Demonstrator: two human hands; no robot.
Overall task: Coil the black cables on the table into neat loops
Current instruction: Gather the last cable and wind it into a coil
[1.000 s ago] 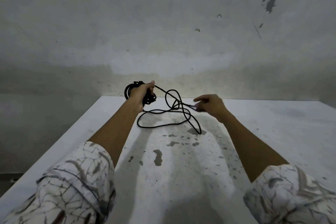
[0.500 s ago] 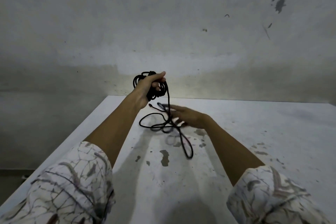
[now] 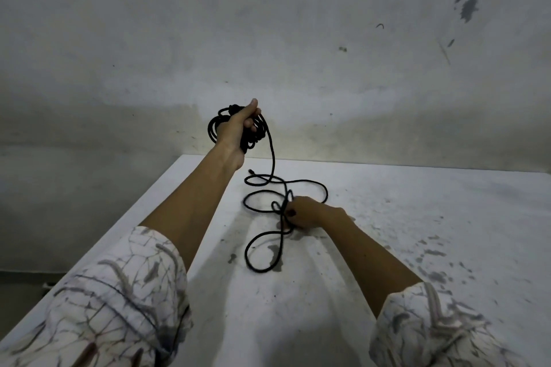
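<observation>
My left hand [image 3: 237, 128] is raised above the far left part of the table and grips a bundle of black cable coils [image 3: 214, 128]. From the bundle one strand hangs down to the loose black cable [image 3: 323, 192] lying in loops on the white table [image 3: 417, 217]. My right hand [image 3: 307, 213] rests low on the table with its fingers curled round the loose cable where the strands cross. A long loop [image 3: 253, 265] trails toward me. A small plug end [image 3: 251, 171] lies near the left wrist.
The table surface is white with dark chipped spots [image 3: 435, 253] on the right and middle. Its left edge [image 3: 119, 226] drops to a grey floor. A stained grey wall [image 3: 328, 53] stands right behind the table's far edge.
My left hand has lifted the coiled bundle higher. My right hand moved from the right side toward the middle, went down to the table and closed on the loose cable.
</observation>
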